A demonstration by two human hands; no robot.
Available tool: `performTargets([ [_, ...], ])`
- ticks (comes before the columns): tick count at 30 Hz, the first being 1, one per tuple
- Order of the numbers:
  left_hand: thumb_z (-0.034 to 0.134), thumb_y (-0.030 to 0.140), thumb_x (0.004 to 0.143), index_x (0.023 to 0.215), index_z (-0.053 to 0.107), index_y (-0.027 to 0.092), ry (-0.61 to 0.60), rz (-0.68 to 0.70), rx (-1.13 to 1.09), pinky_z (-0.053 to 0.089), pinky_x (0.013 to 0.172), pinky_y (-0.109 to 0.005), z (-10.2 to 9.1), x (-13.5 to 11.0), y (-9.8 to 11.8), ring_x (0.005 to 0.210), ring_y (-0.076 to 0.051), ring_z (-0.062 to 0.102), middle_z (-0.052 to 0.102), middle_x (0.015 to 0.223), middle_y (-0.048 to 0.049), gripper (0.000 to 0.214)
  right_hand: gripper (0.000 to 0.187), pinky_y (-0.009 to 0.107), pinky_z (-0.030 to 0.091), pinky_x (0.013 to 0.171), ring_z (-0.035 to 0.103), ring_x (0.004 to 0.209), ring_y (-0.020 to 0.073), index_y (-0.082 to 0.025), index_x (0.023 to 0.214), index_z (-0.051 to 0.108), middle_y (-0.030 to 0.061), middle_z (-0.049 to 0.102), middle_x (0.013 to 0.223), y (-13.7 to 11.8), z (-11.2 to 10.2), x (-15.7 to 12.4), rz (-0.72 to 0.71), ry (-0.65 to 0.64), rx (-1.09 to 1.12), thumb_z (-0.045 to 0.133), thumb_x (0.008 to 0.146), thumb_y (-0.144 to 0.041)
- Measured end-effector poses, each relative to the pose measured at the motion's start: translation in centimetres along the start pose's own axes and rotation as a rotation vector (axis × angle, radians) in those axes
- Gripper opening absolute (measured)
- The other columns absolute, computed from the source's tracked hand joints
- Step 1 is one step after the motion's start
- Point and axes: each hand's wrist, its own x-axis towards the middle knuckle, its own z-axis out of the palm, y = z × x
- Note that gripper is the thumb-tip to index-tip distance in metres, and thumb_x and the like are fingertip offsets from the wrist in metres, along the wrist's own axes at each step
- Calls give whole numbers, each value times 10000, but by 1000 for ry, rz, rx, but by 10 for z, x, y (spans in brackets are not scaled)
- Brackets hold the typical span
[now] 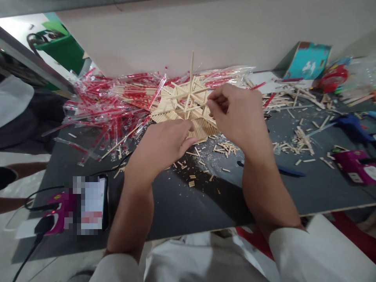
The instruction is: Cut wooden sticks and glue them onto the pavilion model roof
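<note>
A flat model of pale wooden sticks (pixel 176 109) lies on the dark board (pixel 182 203), with thin sticks standing up from its middle. My left hand (pixel 164 143) rests on the model's near edge, fingers curled and pressing down on it. My right hand (pixel 235 115) hovers over the right side of the model, thumb and forefinger pinched on a thin stick (pixel 199 105) that points toward the upright ones.
A heap of red-and-clear stick wrappers (pixel 117 102) covers the back left. Cut stick bits (pixel 223 149) litter the board. A phone (pixel 92 203) and a magenta glue gun (pixel 55 211) sit front left; another magenta tool (pixel 355 166), blue pliers (pixel 286 171) and a teal box (pixel 308 60) lie right.
</note>
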Motion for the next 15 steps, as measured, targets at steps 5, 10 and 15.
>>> performTargets([
  [5, 555, 389, 1046, 1181, 682, 191, -13, 7, -5, 501, 838, -328, 0, 1, 3, 996, -254, 707, 756, 1044, -77, 271, 168, 416, 541, 870, 727, 868, 257, -250, 1007, 733, 69, 764, 900, -1, 2, 0, -51, 36, -88, 570, 973, -270],
  [10, 548, 366, 1045, 1184, 686, 183, -20, 3, -16, 505, 833, -335, 0, 2, 3, 982, -253, 705, 753, 1030, -80, 268, 170, 421, 552, 871, 720, 841, 250, -261, 1010, 736, 64, 767, 894, -3, 3, 0, -58, 38, -113, 570, 980, -281],
  [15, 546, 367, 1043, 1149, 687, 186, -18, 6, -33, 493, 832, -331, -1, 2, 2, 970, -248, 702, 753, 1019, -81, 253, 177, 424, 555, 854, 718, 853, 253, -243, 1069, 727, 58, 759, 902, -1, 2, -1, -68, 46, -113, 592, 955, -255],
])
